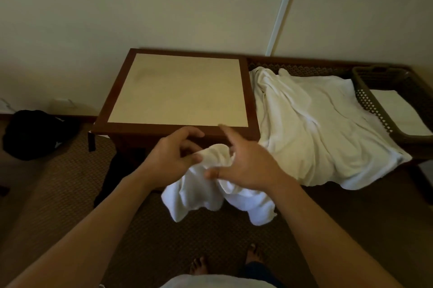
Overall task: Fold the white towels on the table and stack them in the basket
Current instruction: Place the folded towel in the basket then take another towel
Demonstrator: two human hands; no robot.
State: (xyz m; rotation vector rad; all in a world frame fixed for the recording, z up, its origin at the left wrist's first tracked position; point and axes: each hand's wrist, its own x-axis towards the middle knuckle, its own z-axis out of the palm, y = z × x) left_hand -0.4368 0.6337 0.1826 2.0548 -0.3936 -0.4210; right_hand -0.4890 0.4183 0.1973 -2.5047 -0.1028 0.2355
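A small white towel hangs bunched in the air in front of the table's near edge, held by both hands. My left hand pinches its upper edge between thumb and fingers. My right hand grips the cloth with the thumb while the fingers spread upward. A large crumpled white towel lies spread over the low bench to the right. At the far right stands a brown perforated basket with a folded white towel inside.
A square table with a beige top and dark wood frame stands directly ahead against the wall. A black bag sits on the carpet at the left. My bare feet show below.
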